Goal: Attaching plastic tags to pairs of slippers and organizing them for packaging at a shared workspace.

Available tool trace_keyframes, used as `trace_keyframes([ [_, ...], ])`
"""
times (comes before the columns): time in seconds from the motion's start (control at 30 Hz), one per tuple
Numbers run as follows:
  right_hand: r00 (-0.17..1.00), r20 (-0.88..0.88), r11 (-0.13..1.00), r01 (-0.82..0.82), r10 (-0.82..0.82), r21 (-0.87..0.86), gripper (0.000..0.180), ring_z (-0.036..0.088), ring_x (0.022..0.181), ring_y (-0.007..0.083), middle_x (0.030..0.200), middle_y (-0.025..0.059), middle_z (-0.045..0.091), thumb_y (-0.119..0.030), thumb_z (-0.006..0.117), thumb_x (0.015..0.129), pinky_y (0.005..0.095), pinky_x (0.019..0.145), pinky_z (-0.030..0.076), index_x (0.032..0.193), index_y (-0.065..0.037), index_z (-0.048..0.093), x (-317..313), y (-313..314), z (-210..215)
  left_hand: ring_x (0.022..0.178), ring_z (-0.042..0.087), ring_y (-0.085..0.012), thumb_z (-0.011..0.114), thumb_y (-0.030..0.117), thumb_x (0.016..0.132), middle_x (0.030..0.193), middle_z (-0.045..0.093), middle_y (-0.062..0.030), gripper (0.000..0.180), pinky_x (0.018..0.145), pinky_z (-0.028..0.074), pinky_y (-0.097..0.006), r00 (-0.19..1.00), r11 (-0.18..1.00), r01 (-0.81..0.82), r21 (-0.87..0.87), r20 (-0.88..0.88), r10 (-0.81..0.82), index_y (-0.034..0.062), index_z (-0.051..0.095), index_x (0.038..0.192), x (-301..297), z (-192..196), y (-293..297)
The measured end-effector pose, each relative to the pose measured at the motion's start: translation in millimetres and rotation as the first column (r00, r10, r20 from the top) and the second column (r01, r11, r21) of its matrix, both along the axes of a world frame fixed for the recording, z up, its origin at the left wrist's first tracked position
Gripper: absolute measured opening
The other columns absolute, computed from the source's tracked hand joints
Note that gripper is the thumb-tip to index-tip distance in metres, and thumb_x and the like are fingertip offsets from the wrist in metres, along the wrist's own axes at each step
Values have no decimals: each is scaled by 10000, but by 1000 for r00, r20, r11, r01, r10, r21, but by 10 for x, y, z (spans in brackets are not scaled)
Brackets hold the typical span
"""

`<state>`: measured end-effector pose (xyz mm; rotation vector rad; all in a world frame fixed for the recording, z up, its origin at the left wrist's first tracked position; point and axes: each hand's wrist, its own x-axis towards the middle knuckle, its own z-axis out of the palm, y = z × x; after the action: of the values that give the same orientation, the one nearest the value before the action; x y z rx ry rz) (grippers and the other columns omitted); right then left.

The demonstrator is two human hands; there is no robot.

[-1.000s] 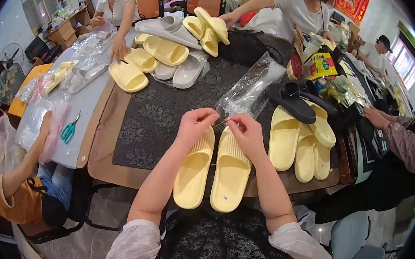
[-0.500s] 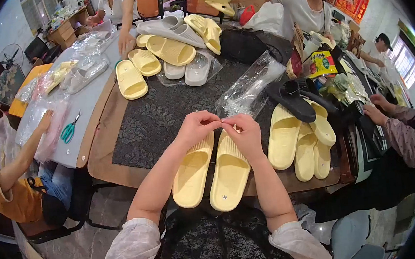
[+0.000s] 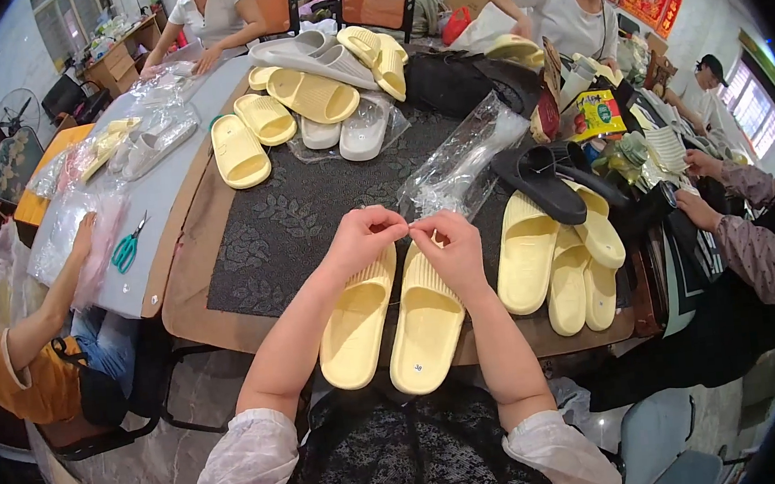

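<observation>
My left hand (image 3: 364, 238) and my right hand (image 3: 450, 250) meet over a pair of pale yellow slide slippers at the table's near edge. Both pinch with thumb and forefinger, their tips almost touching. Whatever sits between the fingertips is too small to name. The left slipper (image 3: 352, 337) and the right slipper (image 3: 426, 340) lie side by side, heels toward me, their ribbed straps partly behind my hands. A small round sticker shows on the right one's heel. Just beyond my hands lies a clear plastic bag (image 3: 464, 166).
More yellow slippers (image 3: 525, 258) and a black slipper (image 3: 544, 187) lie to the right. Yellow and grey slippers (image 3: 310, 97) are piled at the far left. Green-handled scissors (image 3: 126, 254) rest on the adjoining grey table (image 3: 138, 287). Several people work around the tables.
My hands stay pinched in nearly the same place. Across the table, one person has lowered a raised yellow slipper; another has drawn a hand back from the pile.
</observation>
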<state>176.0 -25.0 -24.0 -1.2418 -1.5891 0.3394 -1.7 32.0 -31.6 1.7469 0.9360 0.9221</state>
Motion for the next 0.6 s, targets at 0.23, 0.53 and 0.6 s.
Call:
trace_keyframes([
  [0.23, 995, 3, 995, 95, -96, 39, 135, 520, 556, 151, 691, 31, 618, -163, 771, 781, 267, 536, 422, 850, -63, 713, -29, -329, 220, 716, 548, -65, 673, 175, 889, 804, 635, 17, 182, 649, 436, -213, 976, 947, -76, -312, 172, 135, 17, 689, 976, -46, 12, 4],
  [0.53, 852, 522, 954, 190, -42, -233, 584, 646, 635, 286, 719, 106, 629, -595, 672, 781, 374, 571, 521, 921, -32, 601, -464, -1075, -7, 713, 527, -60, 623, 198, 923, 801, 579, 30, 134, 687, 442, -199, 932, 763, 229, -605, 362, 7, 67, 644, 944, -59, 86, -78],
  [0.6, 839, 532, 972, 205, -115, -114, 536, 646, 663, 318, 788, 124, 637, -544, 654, 809, 399, 591, 528, 952, -34, 574, -530, -1015, -71, 731, 547, -68, 623, 207, 926, 820, 596, 23, 139, 710, 462, -217, 938, 768, 281, -575, 335, -93, 71, 639, 948, -68, 94, -79],
])
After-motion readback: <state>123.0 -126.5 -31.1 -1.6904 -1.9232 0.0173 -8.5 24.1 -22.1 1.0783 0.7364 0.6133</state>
